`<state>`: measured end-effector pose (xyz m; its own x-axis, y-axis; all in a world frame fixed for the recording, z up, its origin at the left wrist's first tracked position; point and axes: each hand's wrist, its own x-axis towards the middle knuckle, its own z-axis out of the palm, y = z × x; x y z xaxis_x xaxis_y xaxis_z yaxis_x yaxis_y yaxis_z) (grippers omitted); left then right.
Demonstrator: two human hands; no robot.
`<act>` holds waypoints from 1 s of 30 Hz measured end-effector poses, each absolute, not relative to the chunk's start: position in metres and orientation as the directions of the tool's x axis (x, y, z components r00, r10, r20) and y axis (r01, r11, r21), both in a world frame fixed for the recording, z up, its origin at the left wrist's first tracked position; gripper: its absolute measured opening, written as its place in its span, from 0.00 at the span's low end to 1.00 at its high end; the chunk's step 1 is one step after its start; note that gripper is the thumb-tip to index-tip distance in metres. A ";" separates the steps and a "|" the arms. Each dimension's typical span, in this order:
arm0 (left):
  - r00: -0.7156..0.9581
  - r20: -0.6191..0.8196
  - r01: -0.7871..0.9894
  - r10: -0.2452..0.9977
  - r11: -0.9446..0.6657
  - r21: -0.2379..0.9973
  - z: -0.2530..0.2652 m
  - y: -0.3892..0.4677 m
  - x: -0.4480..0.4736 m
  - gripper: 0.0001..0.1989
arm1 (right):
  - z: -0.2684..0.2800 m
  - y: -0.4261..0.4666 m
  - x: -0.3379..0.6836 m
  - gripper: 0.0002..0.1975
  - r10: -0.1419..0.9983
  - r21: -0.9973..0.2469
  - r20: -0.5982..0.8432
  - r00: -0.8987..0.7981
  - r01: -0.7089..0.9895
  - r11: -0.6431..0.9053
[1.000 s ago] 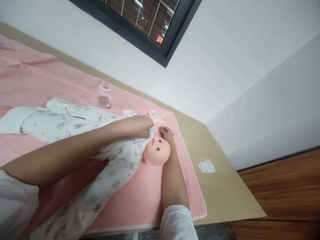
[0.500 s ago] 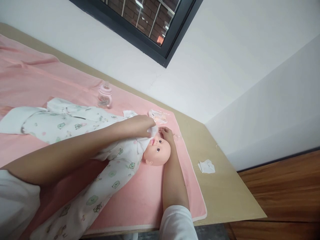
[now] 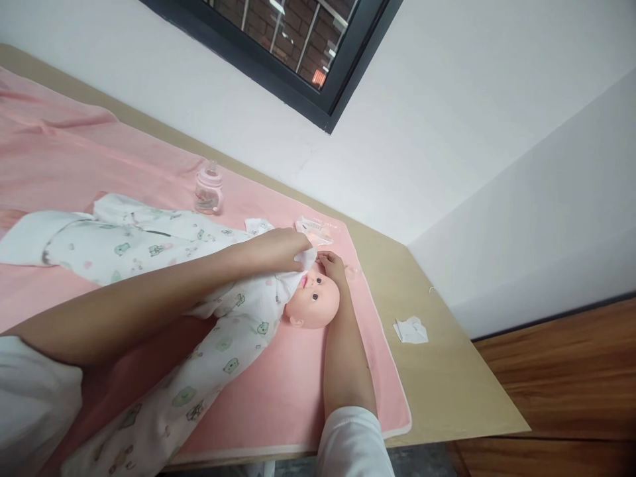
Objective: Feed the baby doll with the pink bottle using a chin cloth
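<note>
Smooth plastic doll head (image 3: 322, 310), matt cloth blanket (image 3: 281, 391)

a hand could pass over the pink blanket (image 3: 278, 391) between the printed clothing (image 3: 226, 344) and the right forearm (image 3: 348, 364), or over the table (image 3: 437, 391) beyond it, skirting the white tissue (image 3: 411, 330); the left forearm (image 3: 154, 298) bars the way across the doll (image 3: 318, 308), and the bottle (image 3: 209, 193) and plastic packet (image 3: 314, 230) obstruct the far side

The left forearm (image 3: 159, 295) hides part of the outfit (image 3: 243, 334); beyond the hands (image 3: 283, 250) (image 3: 332, 267), the window (image 3: 288, 46) is cut off above.
</note>
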<state>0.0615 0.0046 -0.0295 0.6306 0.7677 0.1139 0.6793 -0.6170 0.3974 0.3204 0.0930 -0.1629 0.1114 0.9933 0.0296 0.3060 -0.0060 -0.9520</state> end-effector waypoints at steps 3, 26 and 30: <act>0.638 0.126 0.666 0.759 -0.627 0.404 -0.029 0.004 0.061 0.08 | -0.162 0.093 0.320 0.08 0.993 -0.954 0.028 0.113 0.301 -0.007; 0.648 0.200 0.596 0.735 -0.653 0.467 -0.027 0.003 0.060 0.08 | -0.158 0.089 0.318 0.10 0.992 -0.934 0.040 0.121 0.356 -0.005; 0.673 0.167 0.520 0.721 -0.621 0.586 -0.022 -0.002 0.056 0.10 | -0.158 0.089 0.319 0.10 0.992 -0.929 0.045 0.115 0.369 0.000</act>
<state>0.0560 -0.0020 -0.0220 0.6727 0.7207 0.1673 0.5198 -0.6212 0.5864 0.3187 0.0887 -0.1584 0.1151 0.9923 0.0453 0.3692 -0.0004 -0.9293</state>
